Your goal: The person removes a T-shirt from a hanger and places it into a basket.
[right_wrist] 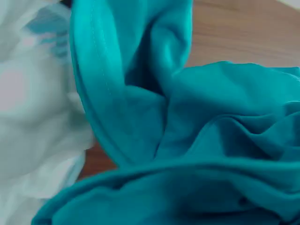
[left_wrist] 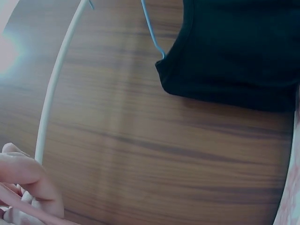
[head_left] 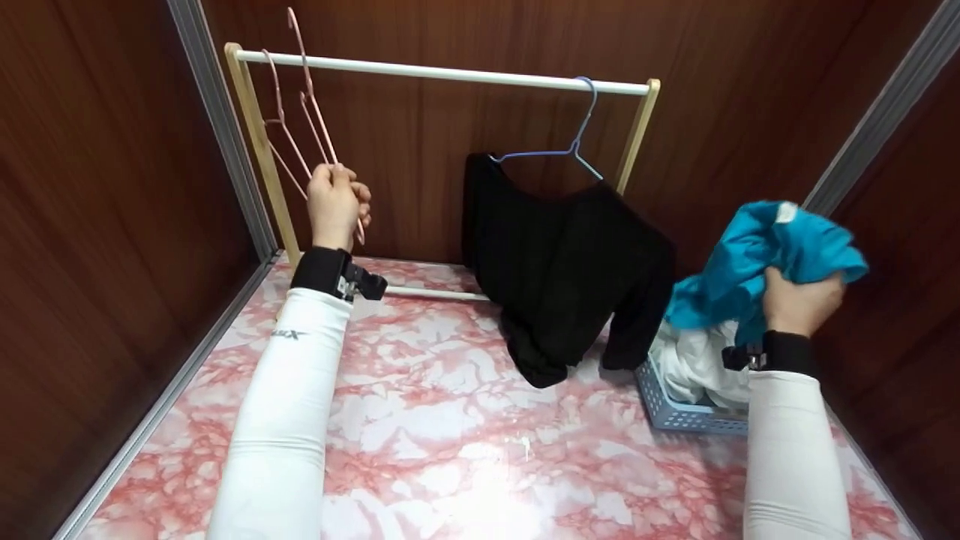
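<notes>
My left hand [head_left: 336,201] grips a pink wire hanger [head_left: 319,120] near the left end of the clothes rack; its hook rises above the white bar. Beside it a second pink hanger [head_left: 279,105] hangs on the bar. At the right, my right hand [head_left: 804,298] holds a bunched turquoise garment [head_left: 795,244] above the blue basket [head_left: 667,412]. That cloth fills most of the right wrist view, where the fingers are hidden. White cloth [head_left: 694,367] lies in the basket under it. In the left wrist view, curled fingers [left_wrist: 35,180] close round the pink hanger.
A black long-sleeved top [head_left: 559,262] hangs from a blue hanger [head_left: 577,142] on the rack's right part. The rack has a white bar [head_left: 442,72] and wooden posts. Brown wood-grain walls stand around the red-and-white marbled surface [head_left: 450,435].
</notes>
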`<act>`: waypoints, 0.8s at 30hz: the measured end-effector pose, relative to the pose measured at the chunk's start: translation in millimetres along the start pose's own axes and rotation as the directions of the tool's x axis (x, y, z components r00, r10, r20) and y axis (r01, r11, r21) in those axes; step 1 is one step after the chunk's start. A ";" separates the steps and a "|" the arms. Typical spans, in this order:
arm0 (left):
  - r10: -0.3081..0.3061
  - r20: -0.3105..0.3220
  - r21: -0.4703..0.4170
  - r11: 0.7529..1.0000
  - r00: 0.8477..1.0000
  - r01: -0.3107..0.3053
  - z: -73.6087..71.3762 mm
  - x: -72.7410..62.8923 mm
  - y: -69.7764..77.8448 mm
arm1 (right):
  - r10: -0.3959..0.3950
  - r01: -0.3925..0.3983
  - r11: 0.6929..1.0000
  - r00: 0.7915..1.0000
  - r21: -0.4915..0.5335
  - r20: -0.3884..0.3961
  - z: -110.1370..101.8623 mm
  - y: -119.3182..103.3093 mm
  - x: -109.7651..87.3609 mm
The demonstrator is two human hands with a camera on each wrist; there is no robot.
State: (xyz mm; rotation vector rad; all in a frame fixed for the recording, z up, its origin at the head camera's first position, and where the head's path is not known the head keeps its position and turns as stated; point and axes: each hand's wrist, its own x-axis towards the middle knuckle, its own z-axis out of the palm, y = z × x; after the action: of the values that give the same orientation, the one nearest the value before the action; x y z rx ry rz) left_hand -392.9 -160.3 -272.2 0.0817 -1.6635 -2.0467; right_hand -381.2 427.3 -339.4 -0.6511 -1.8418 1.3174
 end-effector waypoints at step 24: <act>-0.160 -0.030 0.070 0.984 0.987 0.162 -4.8 22.5 -15.9 | 0.153 0.526 0.604 0.661 -0.598 0.735 33.3 54.6 -8.9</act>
State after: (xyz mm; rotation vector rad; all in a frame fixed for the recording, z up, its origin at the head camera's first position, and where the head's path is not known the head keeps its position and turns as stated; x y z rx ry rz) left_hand -416.2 -171.8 -282.4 0.2731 -1.7666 -2.0921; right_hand -404.8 420.5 -399.2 -0.2608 -3.1439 0.5169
